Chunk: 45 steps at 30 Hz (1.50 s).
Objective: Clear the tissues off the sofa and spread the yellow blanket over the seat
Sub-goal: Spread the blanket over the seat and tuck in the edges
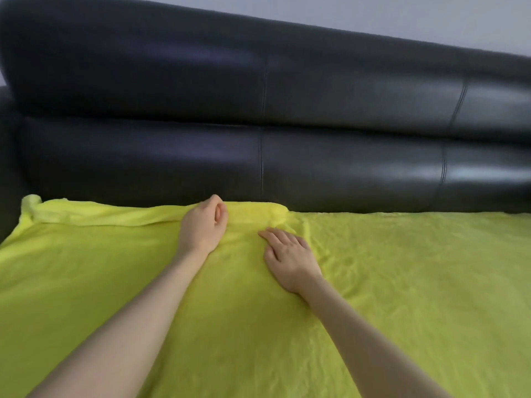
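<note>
While your left hand (205,226) is pinching the blanket (402,268) against the sofa (258,110) and your right hand (287,258) is lying flat, tugging hard risks rebunching it.

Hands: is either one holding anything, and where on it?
Left hand grips the yellow blanket at its folded back edge; right hand rests flat on it.

A: Lighting?
B: Soft, even daylight; moderately bright. Broad pale sheen bands run along the black leather sofa backrest (316,104), strongest toward the right.
A: Shadows?
B: Faint only, under the folds of the bright yellow fleece blanket (402,282).
A: Sharpness?
B: Slightly soft overall; the blanket's colour is near saturation.
A: Distortion?
B: Wide-angle: the backrest bows and tilts, and the edges stretch.
</note>
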Motion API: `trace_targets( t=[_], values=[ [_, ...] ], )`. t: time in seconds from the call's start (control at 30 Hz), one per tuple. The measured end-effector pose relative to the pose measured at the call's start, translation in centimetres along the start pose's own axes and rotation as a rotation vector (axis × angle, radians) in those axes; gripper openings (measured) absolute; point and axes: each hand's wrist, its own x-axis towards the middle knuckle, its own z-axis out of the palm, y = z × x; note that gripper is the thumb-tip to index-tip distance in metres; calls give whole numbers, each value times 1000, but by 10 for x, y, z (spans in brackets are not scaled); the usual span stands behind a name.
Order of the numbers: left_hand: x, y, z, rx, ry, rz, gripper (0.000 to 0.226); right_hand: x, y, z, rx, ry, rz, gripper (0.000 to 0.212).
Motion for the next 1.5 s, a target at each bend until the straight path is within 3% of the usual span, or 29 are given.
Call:
trace_targets(
  t=[0.03, 0.1, 0.23, 0.43, 0.53, 0.67, 0.8, 1.23, 1.5],
  values=[
    [3, -1, -2, 3, 61, 58, 10, 1, 0, -2, 6, -1, 8, 47],
    [3, -5, 1, 45, 116, 116, 18, 4, -4, -4, -36, -15, 21, 45],
    [1, -7, 11, 54, 87, 142, 30, 53, -27, -21, -189, -28, 93, 37],
    [2, -12, 14, 93, 69, 118, 23, 75, -37, 21, -90, 431, 100, 37],
    [0, -11, 14, 78, 10, 88, 20, 76, -34, 25, -70, 526, 58, 43],
    [-2, -12, 15, 69, -54, -3, 24, 75, -37, 24, -60, 483, 44, 47],
    [2, -12, 14, 110, -48, 90, 17, 77, -33, 26, -118, 425, 85, 34],
    [6, -17, 24, 78, -202, 2, 37, 78, -34, 28, -113, 459, 79, 29],
    [3, -12, 20, 170, -112, 14, 30, 80, -31, 28, -77, 370, 177, 24]
  ],
)
